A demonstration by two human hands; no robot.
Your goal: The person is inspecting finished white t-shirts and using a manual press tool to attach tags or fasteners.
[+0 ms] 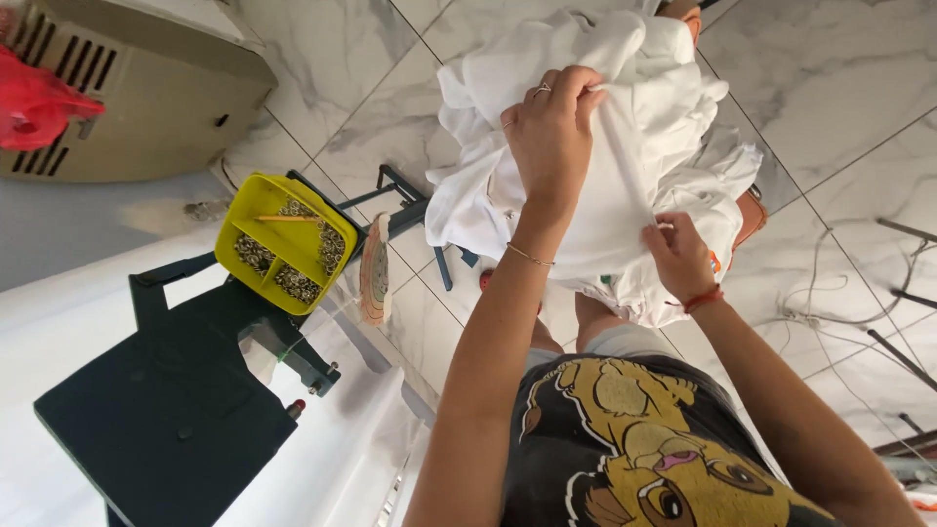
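Nearest the camera is the person's dark T-shirt (634, 449) with a yellow cartoon lion print, both forearms reaching out from it. Beyond, the right hand (680, 259), a red cord at its wrist, has its grip closed in a pinch on a lower fold of the white garments (605, 166). The left hand (551, 132), with rings on the fingers and a thin bracelet on the wrist, has its grip closed over the top of the same bundle, fingers curled into the cloth.

The bundle hangs in front of the person, above the marble-tiled floor (830, 88), bunched and drooping in loose folds. It looks like soft, limp, light cotton: it will sag wherever unsupported and slide over itself, so a seam, hem or gathered handful gives the surest hold; nothing about it looks fragile.

To the left, a yellow divided tray (239, 210) of small metal pieces sits on a dark green press machine (166, 410), which stands on a white table (59, 322). Farther off lie a beige vented machine housing (146, 88), a red bag (34, 102), and loose cables (859, 293) on the tiles.
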